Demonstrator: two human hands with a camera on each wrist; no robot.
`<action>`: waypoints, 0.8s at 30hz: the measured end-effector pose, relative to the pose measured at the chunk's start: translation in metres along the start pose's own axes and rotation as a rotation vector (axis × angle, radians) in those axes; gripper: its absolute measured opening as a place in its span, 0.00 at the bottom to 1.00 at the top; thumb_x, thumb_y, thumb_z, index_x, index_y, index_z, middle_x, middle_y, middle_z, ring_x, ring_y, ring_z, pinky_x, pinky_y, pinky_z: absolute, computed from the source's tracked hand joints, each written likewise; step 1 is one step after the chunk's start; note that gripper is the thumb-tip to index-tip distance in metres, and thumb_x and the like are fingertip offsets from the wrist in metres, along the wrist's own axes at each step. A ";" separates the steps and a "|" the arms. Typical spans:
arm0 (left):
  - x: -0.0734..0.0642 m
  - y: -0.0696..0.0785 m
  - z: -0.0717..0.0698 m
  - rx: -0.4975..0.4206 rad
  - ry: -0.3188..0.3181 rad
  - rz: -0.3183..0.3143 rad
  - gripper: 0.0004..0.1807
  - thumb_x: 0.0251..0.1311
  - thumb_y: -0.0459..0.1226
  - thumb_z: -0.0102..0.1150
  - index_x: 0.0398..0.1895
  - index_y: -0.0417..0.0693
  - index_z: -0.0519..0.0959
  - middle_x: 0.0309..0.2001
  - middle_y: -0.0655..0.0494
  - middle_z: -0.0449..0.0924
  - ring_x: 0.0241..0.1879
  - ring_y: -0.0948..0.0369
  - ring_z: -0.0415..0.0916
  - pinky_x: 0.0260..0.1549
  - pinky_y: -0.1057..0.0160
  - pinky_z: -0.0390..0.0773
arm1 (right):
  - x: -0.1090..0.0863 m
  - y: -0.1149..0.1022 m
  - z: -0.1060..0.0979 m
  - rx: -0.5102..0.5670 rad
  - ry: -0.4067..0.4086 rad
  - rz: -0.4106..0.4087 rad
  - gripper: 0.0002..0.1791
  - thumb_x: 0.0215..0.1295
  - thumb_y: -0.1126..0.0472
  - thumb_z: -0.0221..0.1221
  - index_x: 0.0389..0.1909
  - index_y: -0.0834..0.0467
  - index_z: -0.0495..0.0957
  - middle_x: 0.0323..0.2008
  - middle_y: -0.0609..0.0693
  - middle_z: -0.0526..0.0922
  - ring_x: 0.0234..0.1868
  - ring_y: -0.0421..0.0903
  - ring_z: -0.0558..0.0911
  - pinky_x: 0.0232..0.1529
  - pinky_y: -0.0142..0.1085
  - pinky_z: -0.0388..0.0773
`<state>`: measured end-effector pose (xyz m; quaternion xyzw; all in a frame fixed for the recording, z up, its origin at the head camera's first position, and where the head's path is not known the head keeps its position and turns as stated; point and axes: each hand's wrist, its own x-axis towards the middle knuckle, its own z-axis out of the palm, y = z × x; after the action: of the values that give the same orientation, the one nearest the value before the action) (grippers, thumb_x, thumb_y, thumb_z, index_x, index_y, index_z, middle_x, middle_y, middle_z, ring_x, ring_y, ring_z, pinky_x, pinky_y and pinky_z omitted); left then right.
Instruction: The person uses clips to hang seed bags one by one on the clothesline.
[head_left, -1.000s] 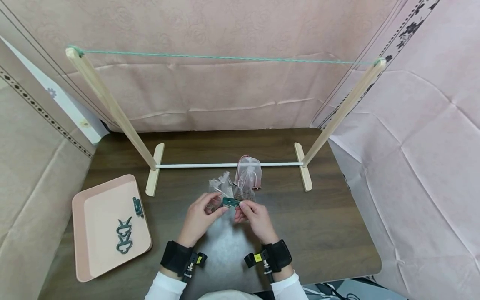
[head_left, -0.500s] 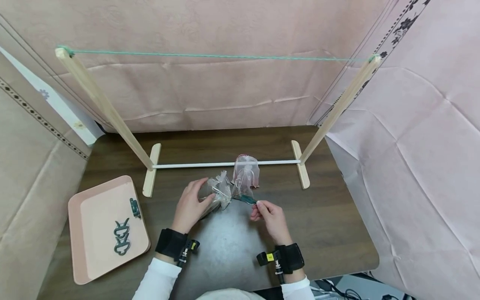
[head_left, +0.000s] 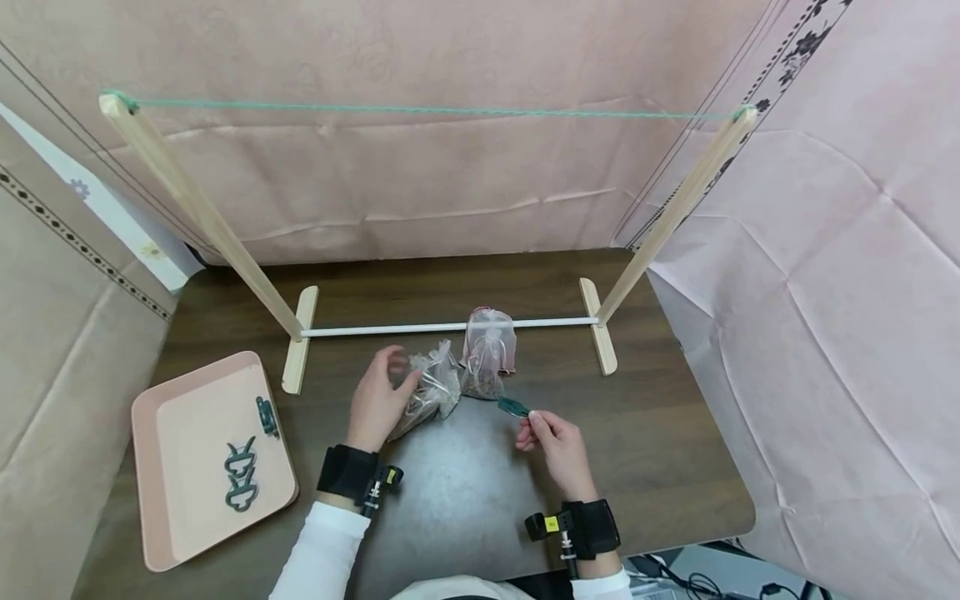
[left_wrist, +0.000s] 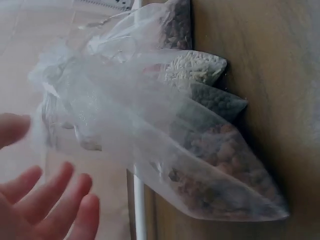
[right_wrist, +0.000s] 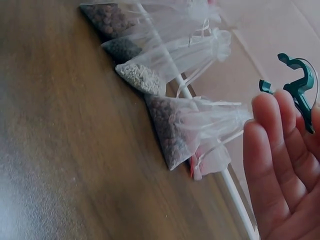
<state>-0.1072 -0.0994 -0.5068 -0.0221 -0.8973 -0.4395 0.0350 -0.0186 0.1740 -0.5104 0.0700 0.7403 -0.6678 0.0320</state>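
In the head view my right hand (head_left: 561, 450) pinches a dark green plastic clip (head_left: 513, 407) between thumb and fingers. The right wrist view shows the hooked ends of the clip (right_wrist: 301, 86) above the fingertips. My left hand (head_left: 378, 400) is beside a sheer white drawstring bag (head_left: 433, 392), fingers spread and relaxed, holding nothing. In the left wrist view the nearest bag (left_wrist: 220, 170) has reddish-brown pieces inside. Behind it stand bags with dark pellets (left_wrist: 217, 102), white grains (left_wrist: 195, 69) and brown bits (left_wrist: 175, 25). A pink-edged bag (head_left: 491, 337) stands at the back.
A pink tray (head_left: 187, 533) on the left holds several green clips (head_left: 241, 475). Two wooden posts (head_left: 198, 212) carry a taut green string (head_left: 420, 109). A white rod (head_left: 382, 330) joins their feet, behind the bags. Cables (head_left: 697, 583) lie past the table's front right.
My hands have moved apart. The right hand has drawn the clip right, away from the bags; the left has shifted left and its fingers have loosened beside the front bag.
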 end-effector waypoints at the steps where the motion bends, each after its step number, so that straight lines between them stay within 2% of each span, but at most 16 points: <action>1: -0.002 -0.001 0.000 -0.010 0.008 -0.010 0.28 0.53 0.55 0.54 0.54 0.53 0.66 0.43 0.58 0.73 0.43 0.60 0.70 0.38 0.56 0.70 | 0.001 0.003 -0.001 -0.005 0.009 0.001 0.19 0.64 0.48 0.49 0.32 0.60 0.78 0.26 0.56 0.79 0.28 0.52 0.81 0.34 0.44 0.77; 4: -0.010 -0.002 0.001 -0.011 -0.025 0.008 0.27 0.50 0.60 0.54 0.48 0.54 0.69 0.43 0.60 0.71 0.44 0.59 0.69 0.40 0.56 0.69 | 0.002 0.009 -0.004 -0.012 0.040 -0.002 0.20 0.63 0.46 0.50 0.32 0.59 0.79 0.26 0.56 0.79 0.27 0.51 0.80 0.34 0.45 0.77; 8: -0.020 -0.005 0.011 0.090 -0.099 0.139 0.26 0.48 0.59 0.56 0.47 0.57 0.75 0.48 0.60 0.71 0.50 0.58 0.66 0.46 0.55 0.67 | 0.002 0.011 -0.006 -0.013 0.066 -0.002 0.20 0.62 0.46 0.50 0.32 0.60 0.79 0.26 0.56 0.79 0.27 0.52 0.80 0.34 0.47 0.76; 11: -0.025 -0.007 0.017 0.150 -0.094 0.204 0.21 0.50 0.54 0.60 0.45 0.56 0.77 0.47 0.59 0.72 0.49 0.60 0.65 0.45 0.56 0.68 | 0.001 0.010 -0.006 -0.013 0.062 0.019 0.21 0.62 0.47 0.50 0.33 0.61 0.78 0.26 0.57 0.79 0.27 0.52 0.80 0.35 0.47 0.76; 15: -0.030 -0.007 0.019 0.160 -0.052 0.199 0.13 0.51 0.46 0.62 0.39 0.55 0.79 0.42 0.61 0.74 0.43 0.62 0.67 0.38 0.59 0.70 | 0.000 0.010 -0.004 -0.010 0.043 0.040 0.22 0.62 0.46 0.51 0.34 0.64 0.78 0.27 0.57 0.79 0.28 0.52 0.80 0.36 0.47 0.76; 17: -0.031 -0.008 0.018 0.160 -0.039 0.193 0.11 0.51 0.46 0.61 0.37 0.55 0.79 0.40 0.62 0.74 0.41 0.63 0.68 0.37 0.60 0.70 | 0.000 0.011 -0.004 -0.009 0.040 0.046 0.23 0.62 0.46 0.51 0.35 0.65 0.77 0.27 0.57 0.79 0.28 0.52 0.80 0.36 0.47 0.76; 24: -0.035 -0.009 0.012 0.156 -0.073 0.137 0.12 0.51 0.51 0.59 0.33 0.56 0.76 0.35 0.64 0.74 0.34 0.65 0.67 0.31 0.63 0.68 | -0.001 0.013 -0.004 -0.015 0.051 0.063 0.25 0.60 0.44 0.51 0.35 0.64 0.78 0.27 0.57 0.79 0.28 0.52 0.80 0.37 0.47 0.76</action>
<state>-0.0736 -0.0955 -0.5240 -0.0965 -0.9257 -0.3641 0.0339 -0.0159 0.1796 -0.5228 0.1102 0.7434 -0.6588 0.0347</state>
